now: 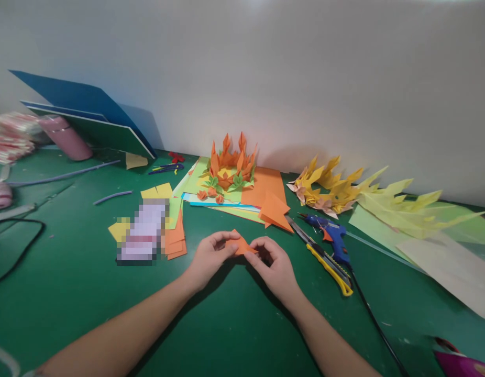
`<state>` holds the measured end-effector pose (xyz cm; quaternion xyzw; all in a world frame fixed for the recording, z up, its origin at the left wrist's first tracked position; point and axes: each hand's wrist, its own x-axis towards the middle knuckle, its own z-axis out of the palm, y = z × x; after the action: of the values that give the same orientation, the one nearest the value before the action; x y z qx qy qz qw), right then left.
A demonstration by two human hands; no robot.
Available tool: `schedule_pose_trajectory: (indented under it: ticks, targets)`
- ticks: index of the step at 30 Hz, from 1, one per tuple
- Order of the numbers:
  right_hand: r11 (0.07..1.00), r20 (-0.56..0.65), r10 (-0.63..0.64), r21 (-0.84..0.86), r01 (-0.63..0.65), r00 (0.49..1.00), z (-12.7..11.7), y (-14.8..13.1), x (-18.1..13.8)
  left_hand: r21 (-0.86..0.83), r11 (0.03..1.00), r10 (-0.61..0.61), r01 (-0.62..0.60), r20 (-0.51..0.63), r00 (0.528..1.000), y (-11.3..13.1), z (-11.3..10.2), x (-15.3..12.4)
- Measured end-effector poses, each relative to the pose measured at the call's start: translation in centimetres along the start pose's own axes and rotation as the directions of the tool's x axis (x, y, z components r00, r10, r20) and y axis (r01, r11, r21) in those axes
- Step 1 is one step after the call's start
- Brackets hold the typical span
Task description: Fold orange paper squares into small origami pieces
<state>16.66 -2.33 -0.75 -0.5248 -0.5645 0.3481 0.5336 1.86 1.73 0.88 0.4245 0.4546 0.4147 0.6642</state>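
A small folded piece of orange paper (239, 245) is held above the green table between both hands. My left hand (215, 255) pinches its left side between thumb and fingers. On the other side, my right hand (274, 264) is closed on the lower right corner. Fingers cover parts of the paper's edges. Just beyond the hands lie folded orange paper pieces (274, 209). A stack of orange paper squares (175, 242) sits left of my left hand, beside a pixelated, phone-shaped object (145, 230).
Right of my hands lie a yellow cutter knife (329, 268) and a blue glue gun (337, 242) with a trailing black cord. An orange paper crown (231, 162), a yellow paper crown (329, 186) and a pale green one (403, 201) stand near the wall. A pink bottle (67, 139) is far left.
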Motion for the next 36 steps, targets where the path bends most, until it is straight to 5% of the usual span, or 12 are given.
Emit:
schedule_pose_trajectory:
  ticks: [5, 12, 16, 27, 36]
  targets:
    - [0.995, -0.02, 0.05, 0.091, -0.048, 0.999, -0.5, -0.1, 0.2, 0.057, 0.998, 0.037, -0.04, 0.044, 0.998, -0.3, 0.3, -0.2]
    - [0.981, -0.037, 0.077, 0.18, -0.069, 0.996, -0.5, -0.1, 0.1, 0.244, 0.908, 0.335, -0.34, 0.066, 0.94, -0.6, 0.2, -0.4]
    - [0.985, -0.029, 0.017, 0.174, -0.011, 0.999, -0.5, -0.2, 0.1, 0.37, 0.834, 0.4, -0.409, 0.103, 0.911, -0.4, 0.0, -0.4]
    - [0.984, 0.009, -0.148, -0.099, 0.148, 0.989, 0.0, 0.4, -0.1, 0.141, 0.976, 0.161, -0.168, 0.058, 0.985, -1.0, -0.3, 0.4]
    - [0.98, 0.038, -0.121, -0.157, 0.125, 0.992, 0.0, 0.2, -0.1, 0.19, 0.958, 0.196, -0.213, 0.103, 0.975, -1.5, -0.2, 0.5]
